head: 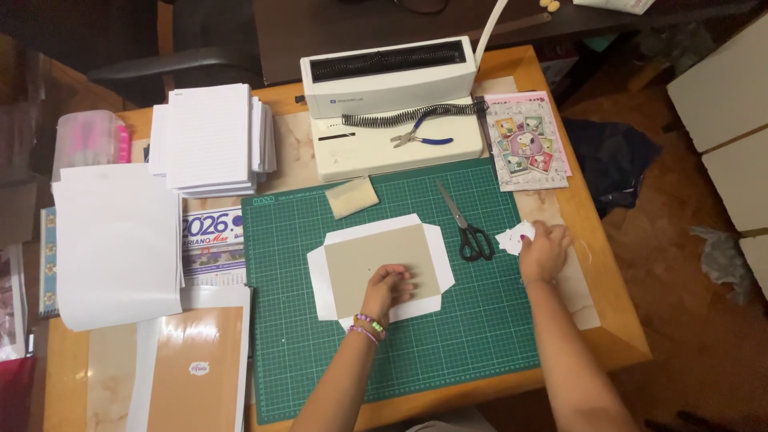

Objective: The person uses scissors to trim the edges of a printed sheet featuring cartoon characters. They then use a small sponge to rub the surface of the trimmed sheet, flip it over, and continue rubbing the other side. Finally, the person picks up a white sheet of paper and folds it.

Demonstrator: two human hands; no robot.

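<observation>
At frame centre the left hand (pixel 390 286) presses curled fingers onto a grey cardboard panel (pixel 376 266) lying on white paper (pixel 436 240) on the green cutting mat (pixel 448 336), while farther right the right hand (pixel 544 250) clutches white paper scraps (pixel 512 238) beside black-handled scissors (pixel 468 228).

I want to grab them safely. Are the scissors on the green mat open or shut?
Shut: the scissors lie flat on the cutting mat, blades together in one line.
</observation>
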